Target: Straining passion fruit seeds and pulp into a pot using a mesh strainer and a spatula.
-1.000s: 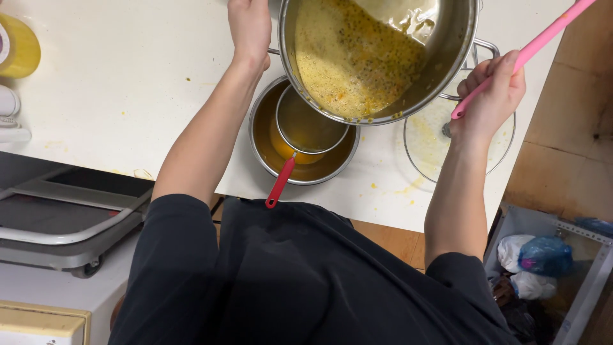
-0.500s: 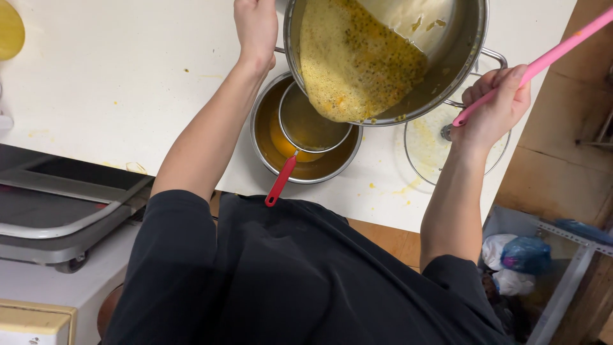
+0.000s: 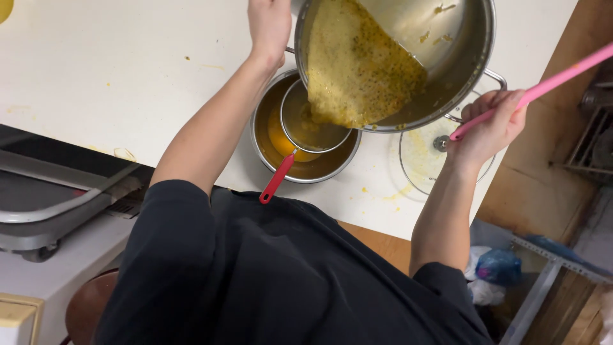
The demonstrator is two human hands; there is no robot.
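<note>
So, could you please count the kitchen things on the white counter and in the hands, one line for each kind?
Large steel pot, tilted, with yellow seedy pulp: 1
Steel bowl: 1
Strainer with red handle: 1
Glass lid: 1
Pink utensil handle, in the right hand: 1
Total: 5
The left hand is at the pot's far side.

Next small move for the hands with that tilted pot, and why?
Probably hold the tilt and let the right hand bring the pink utensil in to push pulp down: the seedy pulp in the pot already reaches the strainer, left hand steadying.
</note>
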